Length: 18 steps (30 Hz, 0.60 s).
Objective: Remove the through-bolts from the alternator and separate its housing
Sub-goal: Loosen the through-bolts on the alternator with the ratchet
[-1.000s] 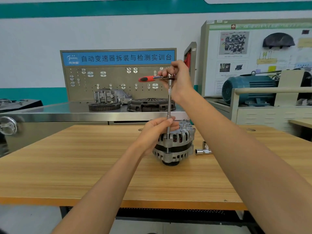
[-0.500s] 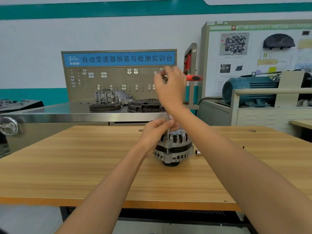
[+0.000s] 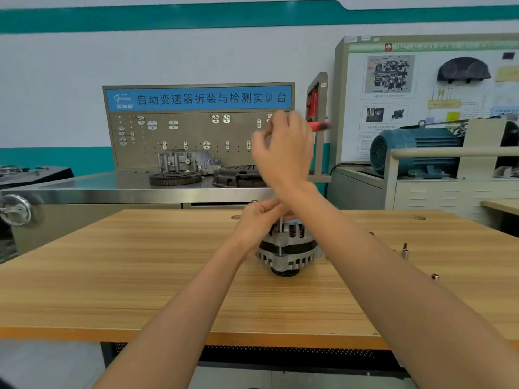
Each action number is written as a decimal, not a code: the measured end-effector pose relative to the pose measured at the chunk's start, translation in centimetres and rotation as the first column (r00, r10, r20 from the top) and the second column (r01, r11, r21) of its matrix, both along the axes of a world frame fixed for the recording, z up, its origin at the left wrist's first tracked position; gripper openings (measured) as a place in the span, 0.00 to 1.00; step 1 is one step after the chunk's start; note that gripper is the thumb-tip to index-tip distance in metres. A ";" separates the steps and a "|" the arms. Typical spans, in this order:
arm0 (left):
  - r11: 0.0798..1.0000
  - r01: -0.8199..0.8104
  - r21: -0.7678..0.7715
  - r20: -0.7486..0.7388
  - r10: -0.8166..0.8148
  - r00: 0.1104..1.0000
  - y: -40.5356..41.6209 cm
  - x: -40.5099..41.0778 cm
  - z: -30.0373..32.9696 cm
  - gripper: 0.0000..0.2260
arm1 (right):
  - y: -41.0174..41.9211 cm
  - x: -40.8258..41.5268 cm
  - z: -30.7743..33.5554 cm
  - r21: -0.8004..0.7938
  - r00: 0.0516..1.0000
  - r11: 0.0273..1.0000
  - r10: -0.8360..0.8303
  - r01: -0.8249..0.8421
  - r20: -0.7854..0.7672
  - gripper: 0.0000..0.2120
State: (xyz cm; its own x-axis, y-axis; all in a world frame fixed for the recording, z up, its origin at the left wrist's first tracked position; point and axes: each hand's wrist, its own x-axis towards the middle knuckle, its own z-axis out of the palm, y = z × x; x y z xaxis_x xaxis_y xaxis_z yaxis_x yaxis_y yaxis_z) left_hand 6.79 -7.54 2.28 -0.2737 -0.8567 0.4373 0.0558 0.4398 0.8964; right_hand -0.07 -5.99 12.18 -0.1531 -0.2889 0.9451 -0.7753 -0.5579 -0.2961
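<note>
Alternator (image 3: 289, 249): ribbed, slotted cast-metal housing, silver with a dark band round the middle, standing pulley-down near the middle of the wooden table (image 3: 140, 276).
Through-bolt (image 3: 280, 242): thin bright rod running vertically down the alternator's near side.
Left hand (image 3: 259, 220): on the alternator's upper left, fingers curled and pinching at the base of the tool shaft just above the housing.
Right hand (image 3: 283, 153): raised well above the alternator, back toward the camera and blurred; fingers curled round the ratchet (image 3: 320, 125), whose red handle pokes out to the right.
Tool shaft: mostly hidden behind the right wrist.
Table: light wood grain with an orange front edge.
Small parts (image 3: 405, 252): little metal pieces right of the right forearm, too small to identify.
Behind: steel workbench (image 3: 84, 189) carrying a toothed ring gear (image 3: 175, 178), a cast housing and a dark disc; grey pegboard (image 3: 182, 136) with a blue sign.
Right: teal electric motor (image 3: 415, 153) on a cream cabinet.
</note>
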 end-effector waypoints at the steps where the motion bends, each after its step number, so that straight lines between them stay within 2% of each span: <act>1: 1.000 -0.015 -0.005 0.003 0.015 1.000 0.0 0.0 0.0 0.12 | -0.3 0.0 -0.6 -0.009 0.966 0.973 -0.232 0.232 -0.117 0.09; 2: 1.000 -0.029 -0.007 0.009 0.029 1.000 0.0 0.0 0.0 0.16 | -0.5 -0.1 -1.0 0.007 0.920 0.934 -0.352 0.358 -0.170 0.14; 4: 0.999 -0.039 -0.009 0.013 0.040 0.999 0.0 -0.1 0.1 0.16 | -0.6 -0.1 -0.8 0.028 0.921 0.928 -0.365 0.372 -0.136 0.16; 6: 0.999 -0.032 0.005 -0.003 0.032 0.999 0.1 -0.1 0.2 0.09 | -0.6 0.0 0.1 0.047 0.989 0.988 -0.146 0.147 -0.017 0.07; 7: 0.999 -0.030 0.012 -0.007 0.030 1.000 0.2 -0.1 0.2 0.08 | -0.4 0.1 0.7 0.083 0.995 0.995 0.056 -0.063 0.084 0.08; 8: 0.999 -0.026 0.020 -0.004 0.026 1.000 0.2 -0.1 0.3 0.09 | -0.4 0.1 1.4 0.115 0.934 0.943 0.282 -0.312 0.220 0.13; 9: 0.999 -0.020 0.031 0.001 0.020 1.000 0.1 -0.2 0.3 0.10 | -0.4 -0.1 2.1 0.106 0.784 0.823 0.481 -0.558 0.392 0.17; 10: 0.999 -0.014 0.039 0.003 0.014 1.000 0.1 -0.3 0.3 0.10 | -0.3 -0.3 2.7 0.051 0.581 0.666 0.607 -0.744 0.542 0.20; 12: 0.999 -0.011 0.042 0.009 0.010 1.000 0.1 -0.4 0.3 0.10 | -0.5 -0.9 3.4 -0.090 0.228 0.398 0.680 -0.913 0.697 0.26; 13: 0.999 -0.015 0.038 0.012 0.014 1.000 0.1 -0.4 0.3 0.10 | -0.6 -1.3 3.6 -0.132 0.137 0.336 0.667 -0.932 0.733 0.27; 14: 0.999 -0.016 0.034 0.015 0.016 1.000 0.2 -0.3 0.3 0.10 | -0.5 -1.5 3.8 -0.161 0.091 0.315 0.655 -0.935 0.750 0.26; 16: 0.999 -0.008 0.034 0.010 0.008 1.000 0.1 -0.3 0.2 0.09 | -0.5 -1.5 3.7 -0.198 0.099 0.371 0.645 -0.907 0.757 0.22; 17: 0.999 -0.005 0.033 0.008 0.005 1.000 0.1 -0.3 0.2 0.09 | -0.4 -1.3 3.5 -0.182 0.168 0.445 0.639 -0.877 0.751 0.20; 18: 1.000 0.000 0.030 0.002 0.000 1.000 0.1 -0.3 0.2 0.09 | -0.3 -1.0 3.2 -0.140 0.298 0.547 0.632 -0.825 0.715 0.20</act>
